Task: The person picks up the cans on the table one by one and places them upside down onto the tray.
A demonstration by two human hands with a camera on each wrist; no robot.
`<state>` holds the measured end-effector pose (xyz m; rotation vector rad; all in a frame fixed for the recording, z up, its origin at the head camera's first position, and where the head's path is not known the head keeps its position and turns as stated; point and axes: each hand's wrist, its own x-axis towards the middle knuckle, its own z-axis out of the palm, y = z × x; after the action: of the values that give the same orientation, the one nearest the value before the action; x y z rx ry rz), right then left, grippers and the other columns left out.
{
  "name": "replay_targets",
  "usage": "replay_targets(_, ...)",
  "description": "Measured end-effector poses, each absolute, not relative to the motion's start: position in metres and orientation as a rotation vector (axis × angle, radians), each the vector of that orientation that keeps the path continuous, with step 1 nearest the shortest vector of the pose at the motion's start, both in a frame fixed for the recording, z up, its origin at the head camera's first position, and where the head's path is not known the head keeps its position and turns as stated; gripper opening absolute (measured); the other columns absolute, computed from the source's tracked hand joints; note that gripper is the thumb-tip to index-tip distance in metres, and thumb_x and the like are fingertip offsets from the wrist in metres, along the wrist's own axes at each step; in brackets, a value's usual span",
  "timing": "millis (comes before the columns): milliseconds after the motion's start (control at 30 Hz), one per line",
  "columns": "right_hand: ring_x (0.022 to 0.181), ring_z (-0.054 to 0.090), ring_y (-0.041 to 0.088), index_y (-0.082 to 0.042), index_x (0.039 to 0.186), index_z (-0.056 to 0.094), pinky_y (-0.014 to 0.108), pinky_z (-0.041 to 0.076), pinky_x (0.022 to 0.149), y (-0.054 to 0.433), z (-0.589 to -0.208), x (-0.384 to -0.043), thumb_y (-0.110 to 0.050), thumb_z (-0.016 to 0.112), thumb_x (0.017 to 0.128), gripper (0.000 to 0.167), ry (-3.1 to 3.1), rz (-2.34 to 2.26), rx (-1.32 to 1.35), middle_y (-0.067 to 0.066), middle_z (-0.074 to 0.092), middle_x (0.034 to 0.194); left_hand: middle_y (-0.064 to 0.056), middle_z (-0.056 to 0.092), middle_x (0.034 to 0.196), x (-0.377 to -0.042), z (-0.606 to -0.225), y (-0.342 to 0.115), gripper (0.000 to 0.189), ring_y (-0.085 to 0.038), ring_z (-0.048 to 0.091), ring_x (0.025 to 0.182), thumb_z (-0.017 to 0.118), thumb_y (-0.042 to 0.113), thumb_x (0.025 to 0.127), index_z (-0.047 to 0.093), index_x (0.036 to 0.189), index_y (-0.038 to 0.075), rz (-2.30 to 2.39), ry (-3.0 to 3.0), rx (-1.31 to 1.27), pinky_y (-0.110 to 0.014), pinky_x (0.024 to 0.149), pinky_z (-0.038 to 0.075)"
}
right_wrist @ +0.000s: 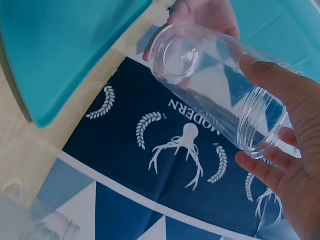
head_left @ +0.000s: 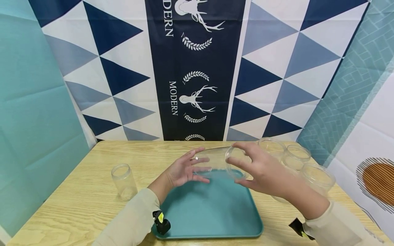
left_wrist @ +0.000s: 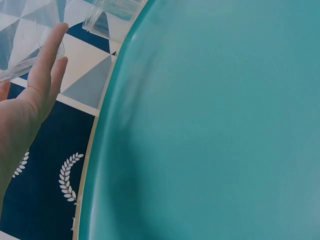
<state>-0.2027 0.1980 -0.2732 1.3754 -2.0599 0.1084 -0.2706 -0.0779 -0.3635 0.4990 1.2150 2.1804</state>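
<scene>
The clear jar (head_left: 217, 160) is up in the air, above the far edge of the teal tray (head_left: 212, 215), between the person's two hands. The right hand (head_left: 261, 167) has it, thumb and fingers curled round the threaded mouth end, so that is the hand that governs it. Seen from those fingers, the rest of the jar stretches away leftward, its base toward the left hand (head_left: 184, 169), whose fingers are spread wide and nearly straight around that end. Whether they actually touch it I can't quite tell, with the wall being see-through.

The jar lies on its side, its long axis running crosswise, roughly along the line of the far edge of the wooden table (head_left: 77, 194). The mouth points to the table's right edge, the base to its left.

Over by the far right corner, other clear jars (head_left: 297, 155) stand close together, partly behind the right forearm. One single jar (head_left: 124, 182) stands upright on the opposite side, between the tray and the table's left edge.
</scene>
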Motion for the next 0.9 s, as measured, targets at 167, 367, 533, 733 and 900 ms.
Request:
replay_targets(167, 0.117, 0.051, 0.038, -0.015, 0.123, 0.060, 0.051, 0.055, 0.082, 0.195, -0.278, -0.199, -0.024, 0.096, 0.055, 0.077, -2.056, 0.087, 1.364, 0.023, 0.050, 0.130, -0.024, 0.035, 0.150, -0.270, -0.365, -0.077, 0.047, -0.046, 0.042, 0.131, 0.039, 0.029, 0.105, 0.032, 0.150, 0.020, 2.173, 1.304, 0.498, -0.063, 0.086, 0.049)
replay_targets(367, 0.119, 0.052, 0.036, -0.016, 0.129, 0.059, 0.051, 0.055, 0.083, 0.193, -0.281, -0.198, -0.026, 0.095, 0.056, 0.082, -2.072, 0.097, 1.355, 0.022, 0.050, 0.132, -0.020, 0.047, 0.142, -0.268, -0.366, -0.074, 0.047, -0.041, 0.052, 0.124, 0.044, 0.021, 0.104, 0.031, 0.149, 0.019, 2.152, 1.417, 0.491, -0.057, 0.079, 0.054)
replay_targets(533, 0.121, 0.052, 0.036, -0.015, 0.137, 0.052, 0.050, 0.055, 0.083, 0.193, -0.281, -0.196, -0.027, 0.096, 0.056, 0.092, -2.088, 0.135, 1.343, 0.021, 0.046, 0.139, -0.023, 0.047, 0.141, -0.268, -0.364, -0.076, 0.044, -0.038, 0.056, 0.121, 0.045, 0.018, 0.104, 0.034, 0.147, 0.017, 2.173, 1.439, 0.509, -0.056, 0.075, 0.055)
replay_targets(733, 0.120, 0.053, 0.035, -0.009, 0.142, 0.045, 0.045, 0.057, 0.077, 0.196, -0.281, -0.195, -0.041, 0.078, 0.080, 0.077, -2.105, 0.206, 1.310, 0.021, 0.043, 0.143, -0.018, 0.054, 0.135, -0.270, -0.362, -0.080, 0.045, -0.043, 0.052, 0.123, 0.047, 0.018, 0.102, 0.035, 0.145, 0.015, 2.211, 1.430, 0.537, -0.057, 0.075, 0.055)
replay_targets(900, 0.117, 0.054, 0.036, -0.005, 0.142, 0.042, 0.047, 0.056, 0.078, 0.200, -0.286, -0.193, -0.054, 0.045, 0.094, 0.069, -2.130, 0.272, 1.226, 0.020, 0.045, 0.141, -0.021, 0.052, 0.138, -0.270, -0.361, -0.084, 0.049, -0.046, 0.047, 0.126, 0.054, 0.021, 0.098, 0.038, 0.144, 0.017, 2.230, 1.425, 0.558, -0.056, 0.075, 0.055)
